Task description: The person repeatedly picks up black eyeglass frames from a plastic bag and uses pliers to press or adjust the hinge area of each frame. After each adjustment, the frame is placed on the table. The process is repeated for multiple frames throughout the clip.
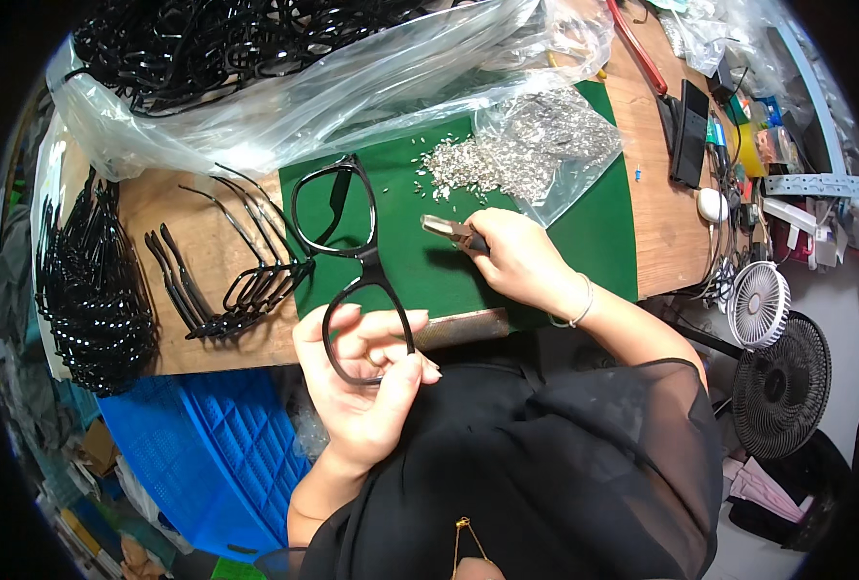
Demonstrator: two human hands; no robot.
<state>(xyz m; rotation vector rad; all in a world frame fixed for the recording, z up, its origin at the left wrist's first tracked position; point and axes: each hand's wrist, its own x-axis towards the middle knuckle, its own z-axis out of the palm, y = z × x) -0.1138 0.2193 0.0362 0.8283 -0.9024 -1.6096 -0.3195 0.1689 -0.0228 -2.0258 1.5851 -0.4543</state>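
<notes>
My left hand (363,420) holds a black eyeglass frame (369,256) by one rim, thumb and fingers closed round its lower edge. The frame is tilted over a green mat (594,256), and one folded temple arm shows behind the far rim. In my right hand (524,261) is a pair of pliers (443,228), its metal jaws pointing left towards the frame but apart from it. My fist hides most of the handles. Beyond the pliers lies a heap of tiny silvery metal pieces (473,166), partly spilling from a clear plastic bag (598,145).
More black frames (255,285) stand at the left, beside a bundle of glossy black frames (96,290). A large clear bag (284,106) of black pieces fills the back. A blue crate (207,454) sits below the table. Right: a phone (689,135), cables and fans (760,304).
</notes>
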